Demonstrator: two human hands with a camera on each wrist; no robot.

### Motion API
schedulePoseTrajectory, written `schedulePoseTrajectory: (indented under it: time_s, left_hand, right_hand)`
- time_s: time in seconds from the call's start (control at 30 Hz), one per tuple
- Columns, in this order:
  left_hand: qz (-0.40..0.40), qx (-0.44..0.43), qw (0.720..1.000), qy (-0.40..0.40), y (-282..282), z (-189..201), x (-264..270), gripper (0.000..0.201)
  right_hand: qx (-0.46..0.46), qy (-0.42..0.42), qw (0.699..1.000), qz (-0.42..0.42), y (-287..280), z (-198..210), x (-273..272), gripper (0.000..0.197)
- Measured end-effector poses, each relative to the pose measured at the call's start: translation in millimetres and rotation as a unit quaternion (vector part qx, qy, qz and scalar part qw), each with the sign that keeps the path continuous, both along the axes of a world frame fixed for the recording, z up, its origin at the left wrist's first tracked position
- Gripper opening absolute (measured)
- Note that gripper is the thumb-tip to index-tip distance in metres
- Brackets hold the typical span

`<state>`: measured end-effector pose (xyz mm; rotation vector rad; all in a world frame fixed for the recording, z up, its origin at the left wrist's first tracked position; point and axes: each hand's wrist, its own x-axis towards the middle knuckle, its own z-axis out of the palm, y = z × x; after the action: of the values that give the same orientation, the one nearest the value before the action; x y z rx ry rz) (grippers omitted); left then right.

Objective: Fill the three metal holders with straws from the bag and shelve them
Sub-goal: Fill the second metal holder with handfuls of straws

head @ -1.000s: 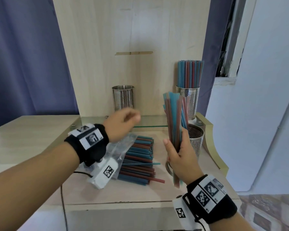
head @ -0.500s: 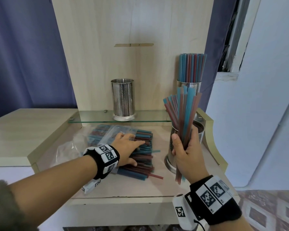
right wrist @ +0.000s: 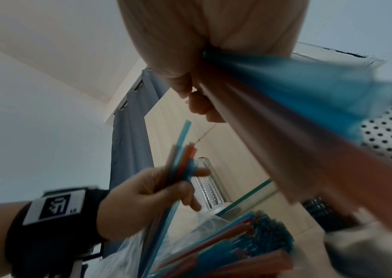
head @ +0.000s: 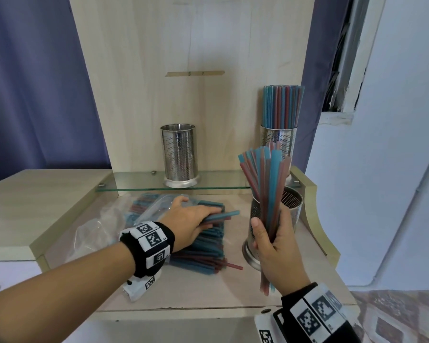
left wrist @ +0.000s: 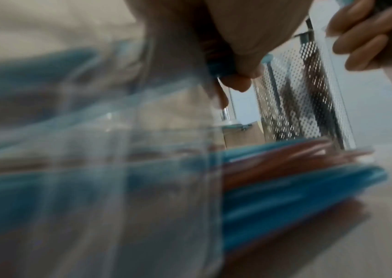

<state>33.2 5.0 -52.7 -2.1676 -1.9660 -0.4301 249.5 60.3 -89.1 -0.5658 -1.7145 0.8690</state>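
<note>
Right hand (head: 275, 246) grips straw bundle (head: 265, 194) upright just beside near-right empty holder (head: 291, 206), poised for loading. Left hand (head: 191, 222) on straw pile (head: 208, 258) spilling from bag (head: 97, 233), apparently pinching few more; wrist view blurred.

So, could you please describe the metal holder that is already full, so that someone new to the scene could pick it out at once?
Find the tall pale wooden back panel and the glass shelf at its foot. Two perforated metal holders stand there; the full holder is at the right end, by the curtain. Unlike the empty holder mid-shelf, it is packed with upright blue and red straws.
</note>
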Motion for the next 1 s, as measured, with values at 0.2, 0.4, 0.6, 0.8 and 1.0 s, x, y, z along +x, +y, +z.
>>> schedulePoseTrajectory:
  time_s: [0.2, 0.4, 0.6, 0.8, 1.0]
  left_hand:
    - [-0.085, 0.111, 0.973, -0.182, 3.3, 41.4, 12.9, 0.041]
    - [-0.143, 0.219, 0.897, -0.356, -4.5, 86.7, 42.4, 0.036]
    - [-0.167, 0.218, 0.766, -0.582, -6.8, 97.7, 74.9, 0.037]
    - [-0.147, 0.201, 0.607, -0.754, -5.1, 95.0, 83.8, 0.024]
    - [-0.168, 0.169, 0.587, -0.774, -11.0, 94.2, 92.2, 0.026]
  right_hand:
    - [0.008, 0.004, 1.000, 0.024, 6.3, 2.5, -3.2, 0.047]
    - [0.041, -0.010, 0.999, 0.034, -6.4, 31.7, -16.6, 0.041]
    - [0.069, 0.013, 0.996, 0.061, -25.5, 47.4, -36.5, 0.075]
    - [0.153, -0.191, 0.951, -0.188, -38.7, 57.3, -35.1, 0.089]
    - [0.096, -0.177, 0.974, -0.102, -37.9, 59.4, -33.2, 0.085]
